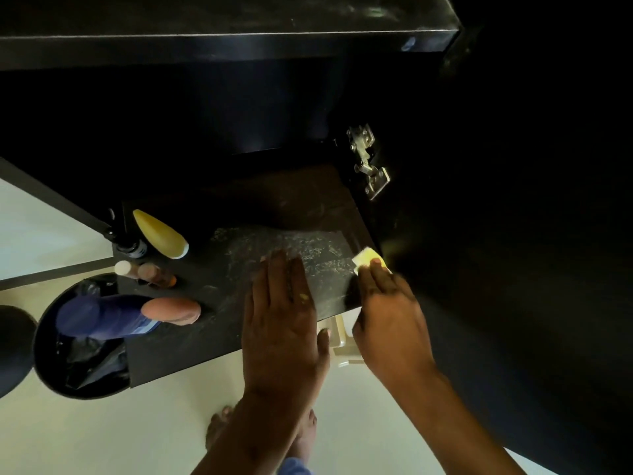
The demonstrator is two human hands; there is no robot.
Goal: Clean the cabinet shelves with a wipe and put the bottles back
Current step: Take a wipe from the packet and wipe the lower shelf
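Left hand (281, 320) flat, fingers straight and together, palm pressed on the shelf (212, 286) near its front edge, holding nothing. Right hand (387, 313) just beside it toward the right front corner, fingers extended over a pale yellow wipe (365, 258), pressing it against the dark surface; only the far end of the wipe peeking out past the fingertips. Whether a thumb curls under the wipe: cannot tell.

Wipe lying at the shelf's right edge, close under the cabinet wall with its metal hinge (368, 161). Unwiped streaky, dusty area stretching left and back from there, so likely a stroke leftward across the front, right hand far nearer to that work than the left, which merely braces.

Bottles clustered at the left edge, well apart from both hands: a yellow bottle (161, 234) tilted with its long axis running toward the back left, a small dark bottle (132, 248) beside it, a white-capped bottle (123, 268), a brown bottle (156, 274), and a large blue bottle with a pinkish cap (113, 317) lying toward the front left corner, long axis along the front edge.

Beyond the front left corner, a black bin with a liner (85, 368) on a pale floor (102, 433). Upper shelf (205, 46) dark overhead; interior dim.
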